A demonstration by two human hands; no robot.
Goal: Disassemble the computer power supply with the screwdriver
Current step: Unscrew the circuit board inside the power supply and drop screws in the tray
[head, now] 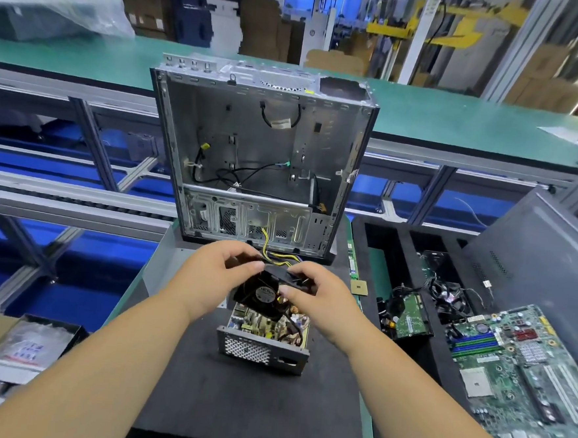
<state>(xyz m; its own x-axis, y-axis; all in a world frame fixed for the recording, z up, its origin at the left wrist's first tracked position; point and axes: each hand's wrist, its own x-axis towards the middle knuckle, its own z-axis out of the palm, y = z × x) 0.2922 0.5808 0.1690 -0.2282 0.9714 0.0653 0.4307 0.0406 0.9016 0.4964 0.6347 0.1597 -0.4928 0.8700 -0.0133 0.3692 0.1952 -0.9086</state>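
A: Head view. What is the power supply's condition?

B: The power supply (265, 337) sits on a black mat (250, 404) with its top cover off, so the tan circuit board and its components are exposed. Its perforated metal end wall, with a honeycomb grille, faces the viewer.

A: And the hands?

B: Both are raised just above the unit. The left hand (215, 278) and the right hand (316, 299) each curl their fingers round the edges of a black fan (262, 292), which is tilted with its round hub label towards the viewer. Dark wires run from the fan down into the unit.

A: Which containers appear?

B: An open computer case (257, 158) stands upright beyond the mat; inside it hang loose black cables. Yellow and black leads (271, 252) run between its lower bay and the area behind the hands. To the right, a black compartmented tray (373, 259) holds a green-boarded drive (410, 319) and another fan (449, 298). A motherboard (516, 371) lies at the tray's right.

A: The unit's orientation?

B: Its long axis runs from the viewer towards the case, grille end nearest.
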